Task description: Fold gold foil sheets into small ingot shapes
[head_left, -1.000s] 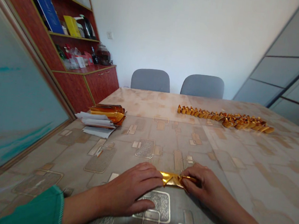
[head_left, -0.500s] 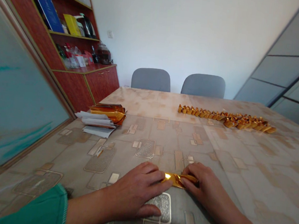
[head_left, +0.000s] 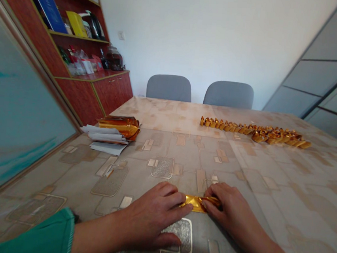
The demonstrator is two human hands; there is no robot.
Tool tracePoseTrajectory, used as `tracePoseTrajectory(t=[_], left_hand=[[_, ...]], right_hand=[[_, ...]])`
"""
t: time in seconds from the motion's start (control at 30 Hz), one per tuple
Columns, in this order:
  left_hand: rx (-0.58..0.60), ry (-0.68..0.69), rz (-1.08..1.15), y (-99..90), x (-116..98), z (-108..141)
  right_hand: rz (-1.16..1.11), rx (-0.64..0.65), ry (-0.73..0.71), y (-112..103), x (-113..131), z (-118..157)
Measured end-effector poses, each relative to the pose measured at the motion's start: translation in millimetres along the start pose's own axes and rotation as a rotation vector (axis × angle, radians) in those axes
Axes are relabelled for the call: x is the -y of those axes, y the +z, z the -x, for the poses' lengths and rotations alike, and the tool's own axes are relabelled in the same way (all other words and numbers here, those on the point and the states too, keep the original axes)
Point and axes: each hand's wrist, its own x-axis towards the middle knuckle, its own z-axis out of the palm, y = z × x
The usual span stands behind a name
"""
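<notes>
Folding appears in hand: well short of the beige patterned table's (head_left: 155, 141) far edge, the left hand (head_left: 155, 216), thumb spread, presses the narrow shiny gold foil strip (head_left: 196, 203) while the right hand (head_left: 227, 201) pinches its right end, creasing judged to call for steady pressure.

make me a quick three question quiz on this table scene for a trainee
1. What do the left hand and the right hand both touch?
A) white papers
B) gold foil strip
C) wall socket

2. True or false: the folded gold pieces lie beyond the hands, toward the right of the table.

3. Fill in: behind the table show ____ gray chairs.

Key: 1. B; 2. true; 3. two
</notes>
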Motion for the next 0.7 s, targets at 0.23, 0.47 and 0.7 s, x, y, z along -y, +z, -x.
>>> tracePoseTrajectory(t=[0.23, 0.47, 0.7], left_hand=[[-0.014, 0.025, 0.005, -3.1, 0.0, -0.1], [0.047, 0.046, -0.028, -5.5, 3.3, -2.8], [0.052, 0.06, -0.051, -7.1, 3.1, -3.1]], right_hand=[[0.015, -0.007, -0.022, 1.9, -0.9, -0.3], [0.006, -0.001, -0.024, 1.1, -1.6, 0.2], [0.188, -0.241, -0.215, 1.0, 6.1, 15.3]])
